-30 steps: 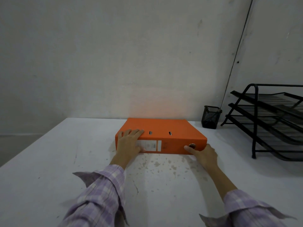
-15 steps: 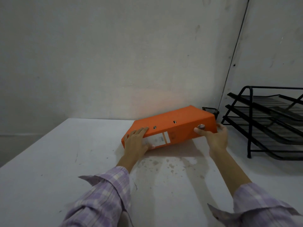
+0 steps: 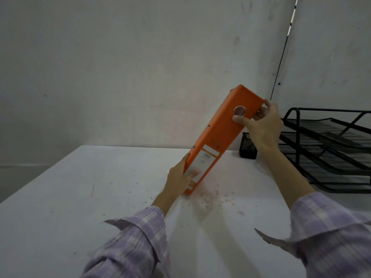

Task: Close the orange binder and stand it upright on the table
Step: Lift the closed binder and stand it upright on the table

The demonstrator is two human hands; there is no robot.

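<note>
The orange binder (image 3: 219, 135) is closed and tilted steeply, its top leaning to the right, its lower end resting on the white table (image 3: 80, 197). Its spine faces me, with a white label low down and a metal finger ring near the top. My left hand (image 3: 179, 180) grips the lower end, thumb on the spine label. My right hand (image 3: 261, 125) holds the raised upper end, thumb just below the ring and fingers around the far side.
A small black mesh cup (image 3: 248, 146) stands behind the binder by the wall. A black wire stacked letter tray (image 3: 329, 149) fills the right side of the table. Walls close off the back and the right.
The binder lay flat a second ago. My right hand has lifted its right end high while my left hand kept the other end on the table, so it now stands steeply tilted.
</note>
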